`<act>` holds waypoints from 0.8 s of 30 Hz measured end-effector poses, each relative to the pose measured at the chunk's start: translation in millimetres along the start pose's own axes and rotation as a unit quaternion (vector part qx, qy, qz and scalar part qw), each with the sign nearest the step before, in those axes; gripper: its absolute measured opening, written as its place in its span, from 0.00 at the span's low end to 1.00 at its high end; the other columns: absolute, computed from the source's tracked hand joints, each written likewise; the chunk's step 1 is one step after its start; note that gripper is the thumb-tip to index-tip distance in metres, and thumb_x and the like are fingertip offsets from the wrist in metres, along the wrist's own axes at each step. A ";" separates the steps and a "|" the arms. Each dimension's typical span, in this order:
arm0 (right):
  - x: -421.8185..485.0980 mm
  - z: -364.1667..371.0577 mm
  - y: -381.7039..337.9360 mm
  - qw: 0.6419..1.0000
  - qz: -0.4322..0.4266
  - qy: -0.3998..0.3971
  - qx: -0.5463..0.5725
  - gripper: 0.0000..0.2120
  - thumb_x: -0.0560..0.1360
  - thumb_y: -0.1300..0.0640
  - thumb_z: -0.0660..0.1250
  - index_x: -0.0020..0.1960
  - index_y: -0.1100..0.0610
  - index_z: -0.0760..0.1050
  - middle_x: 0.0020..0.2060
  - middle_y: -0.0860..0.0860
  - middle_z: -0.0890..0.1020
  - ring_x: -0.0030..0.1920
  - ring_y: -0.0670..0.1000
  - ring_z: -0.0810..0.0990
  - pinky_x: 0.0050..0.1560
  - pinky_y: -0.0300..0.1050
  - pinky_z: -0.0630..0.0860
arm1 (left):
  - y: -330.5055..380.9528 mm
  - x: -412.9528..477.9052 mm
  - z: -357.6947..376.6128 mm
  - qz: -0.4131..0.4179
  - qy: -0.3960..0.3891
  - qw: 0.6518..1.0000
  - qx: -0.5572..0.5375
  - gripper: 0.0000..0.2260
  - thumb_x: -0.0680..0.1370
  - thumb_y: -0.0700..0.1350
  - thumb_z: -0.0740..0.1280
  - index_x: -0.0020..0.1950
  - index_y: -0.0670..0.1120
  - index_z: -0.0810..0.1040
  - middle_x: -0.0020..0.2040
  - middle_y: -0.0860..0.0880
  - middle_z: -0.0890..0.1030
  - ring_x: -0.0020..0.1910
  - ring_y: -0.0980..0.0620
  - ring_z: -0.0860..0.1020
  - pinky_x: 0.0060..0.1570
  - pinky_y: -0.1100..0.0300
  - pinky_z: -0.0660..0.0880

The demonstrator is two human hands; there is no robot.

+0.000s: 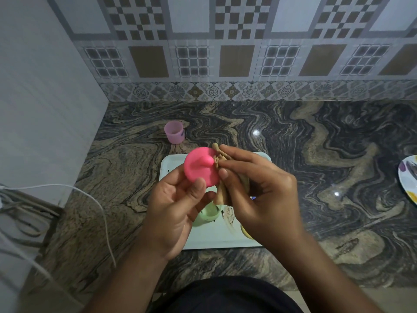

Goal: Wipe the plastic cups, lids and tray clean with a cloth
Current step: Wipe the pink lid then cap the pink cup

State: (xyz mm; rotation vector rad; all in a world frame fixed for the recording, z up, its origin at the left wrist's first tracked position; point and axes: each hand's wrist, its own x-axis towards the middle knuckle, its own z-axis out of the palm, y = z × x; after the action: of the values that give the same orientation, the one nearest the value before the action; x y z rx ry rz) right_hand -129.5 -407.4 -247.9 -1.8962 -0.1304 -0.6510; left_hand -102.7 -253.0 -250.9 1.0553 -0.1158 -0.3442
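Note:
My left hand [178, 206] holds a pink lid [198, 168] with a knob by its lower edge, above the pale tray [214, 240]. My right hand [255, 188] grips a beige cloth [222, 177] and presses it against the lid's right side beside the knob. A green cup [206, 215] stands on the tray under my left hand, partly hidden. A yellow piece [246, 232] shows on the tray under my right wrist. A purple cup [174, 132] stands on the counter behind the tray, to the left.
The marble counter [327, 177] ends at a tiled wall behind and a plain wall on the left. A patterned plate [409, 177] lies at the right edge. White cables [99, 206] hang off the counter's left side.

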 end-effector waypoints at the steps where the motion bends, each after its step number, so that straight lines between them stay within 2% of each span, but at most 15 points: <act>1: -0.1 0.6 -0.8 1.000 -0.005 0.000 -0.001 0.06 0.76 0.66 0.73 0.52 0.61 0.86 0.60 0.51 0.85 0.52 0.42 0.86 0.43 0.47 0.85 | 0.1 -0.1 0.8 -0.010 0.015 1.000 -0.004 0.10 0.75 0.42 0.70 0.56 0.45 0.83 0.53 0.44 0.84 0.47 0.53 0.82 0.42 0.62 0.79; 3: -0.3 2.0 -1.1 1.000 -0.008 0.005 -0.001 0.06 0.76 0.67 0.73 0.52 0.61 0.86 0.60 0.51 0.85 0.48 0.43 0.87 0.40 0.47 0.84 | 2.2 0.0 3.5 -0.031 0.034 0.999 -0.027 0.09 0.76 0.42 0.67 0.51 0.45 0.85 0.47 0.46 0.84 0.39 0.57 0.81 0.33 0.66 0.75; 5: -0.3 2.7 -0.4 1.000 -0.004 0.014 -0.004 0.06 0.76 0.66 0.73 0.52 0.61 0.86 0.59 0.51 0.85 0.46 0.46 0.87 0.40 0.48 0.84 | 3.5 1.5 5.1 -0.045 0.054 0.997 -0.035 0.10 0.76 0.44 0.64 0.47 0.46 0.86 0.42 0.47 0.83 0.34 0.58 0.77 0.28 0.67 0.71; 9: -1.5 3.9 0.8 1.000 0.006 0.005 -0.006 0.06 0.76 0.65 0.73 0.52 0.60 0.87 0.59 0.51 0.85 0.52 0.42 0.86 0.45 0.47 0.84 | 1.4 3.9 3.4 -0.061 0.079 0.994 -0.039 0.16 0.78 0.52 0.62 0.48 0.44 0.86 0.38 0.47 0.82 0.31 0.57 0.75 0.25 0.66 0.69; 11: -2.1 4.4 1.0 1.000 0.007 -0.001 -0.009 0.07 0.76 0.65 0.73 0.53 0.60 0.87 0.59 0.51 0.85 0.55 0.41 0.85 0.48 0.47 0.84 | -1.3 5.9 1.9 -0.067 0.070 0.994 -0.040 0.19 0.79 0.54 0.60 0.54 0.43 0.85 0.47 0.44 0.84 0.39 0.52 0.80 0.33 0.64 0.76; 12: -2.2 4.5 1.2 1.000 0.008 -0.002 -0.010 0.07 0.76 0.66 0.73 0.53 0.60 0.87 0.59 0.51 0.85 0.56 0.41 0.85 0.49 0.46 0.84 | -2.5 6.4 0.5 -0.063 0.060 0.995 -0.043 0.21 0.80 0.55 0.59 0.59 0.43 0.83 0.54 0.41 0.83 0.48 0.48 0.82 0.42 0.60 0.80; 13: -2.2 4.7 1.5 1.000 0.008 -0.002 -0.011 0.07 0.76 0.66 0.74 0.53 0.60 0.87 0.59 0.51 0.85 0.56 0.41 0.85 0.48 0.46 0.84 | -3.5 5.6 -1.1 -0.054 0.047 0.996 -0.048 0.22 0.81 0.56 0.58 0.63 0.42 0.80 0.61 0.40 0.81 0.57 0.45 0.81 0.51 0.55 0.80; 14: -2.0 4.7 1.5 1.000 0.007 -0.001 -0.011 0.07 0.76 0.66 0.74 0.53 0.60 0.87 0.59 0.51 0.85 0.56 0.42 0.85 0.47 0.46 0.84 | -5.2 4.1 -2.9 -0.042 0.033 0.997 -0.050 0.22 0.81 0.56 0.58 0.64 0.41 0.79 0.64 0.39 0.79 0.62 0.44 0.79 0.56 0.52 0.79; 15: -1.7 4.4 1.4 1.000 0.005 0.001 -0.012 0.07 0.76 0.66 0.74 0.53 0.60 0.87 0.59 0.50 0.85 0.55 0.42 0.85 0.45 0.46 0.84 | -5.3 2.7 -3.5 -0.033 0.017 0.998 -0.047 0.20 0.81 0.54 0.61 0.64 0.41 0.79 0.64 0.39 0.79 0.62 0.44 0.79 0.56 0.52 0.79; 16: -0.8 3.9 1.3 1.000 0.002 0.004 -0.015 0.07 0.76 0.65 0.73 0.53 0.60 0.87 0.59 0.50 0.85 0.53 0.43 0.86 0.44 0.47 0.84 | -4.5 2.1 -3.5 -0.028 0.010 0.999 -0.035 0.17 0.80 0.51 0.65 0.62 0.42 0.80 0.61 0.39 0.81 0.58 0.45 0.81 0.53 0.55 0.79; 18: 0.9 2.9 1.5 1.000 -0.001 0.008 -0.019 0.06 0.76 0.64 0.73 0.52 0.59 0.87 0.59 0.50 0.85 0.49 0.45 0.86 0.41 0.48 0.84 | -1.8 1.5 -1.3 -0.033 0.022 0.999 -0.017 0.14 0.75 0.48 0.66 0.56 0.44 0.84 0.51 0.42 0.84 0.44 0.51 0.82 0.41 0.62 0.78; 20: 1.4 2.5 2.1 1.000 0.002 0.012 -0.016 0.06 0.76 0.64 0.73 0.51 0.60 0.87 0.58 0.50 0.85 0.47 0.46 0.87 0.41 0.49 0.84 | 0.3 2.6 1.2 -0.051 0.048 0.997 -0.022 0.13 0.75 0.50 0.65 0.47 0.45 0.86 0.40 0.46 0.83 0.31 0.55 0.77 0.29 0.65 0.74; 22: 0.3 2.3 1.9 1.000 0.004 0.010 -0.011 0.06 0.76 0.65 0.73 0.51 0.60 0.87 0.58 0.50 0.86 0.50 0.43 0.86 0.43 0.49 0.84 | 0.7 5.7 1.3 -0.057 0.078 0.995 -0.017 0.17 0.76 0.53 0.62 0.42 0.46 0.87 0.34 0.48 0.81 0.26 0.58 0.72 0.24 0.67 0.70; 24: -1.4 3.0 1.2 1.000 0.003 0.007 -0.013 0.06 0.76 0.66 0.73 0.51 0.60 0.87 0.58 0.51 0.86 0.54 0.42 0.85 0.46 0.48 0.84 | -0.2 8.2 0.0 -0.057 0.083 0.995 -0.013 0.19 0.77 0.55 0.60 0.43 0.46 0.87 0.35 0.48 0.82 0.27 0.57 0.74 0.24 0.66 0.70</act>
State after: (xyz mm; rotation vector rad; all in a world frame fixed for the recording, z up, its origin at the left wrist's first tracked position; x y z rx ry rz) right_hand -129.1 -404.9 -250.4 -1.9154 -0.1082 -0.6649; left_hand -95.1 -255.8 -251.7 1.0629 0.0975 -0.3592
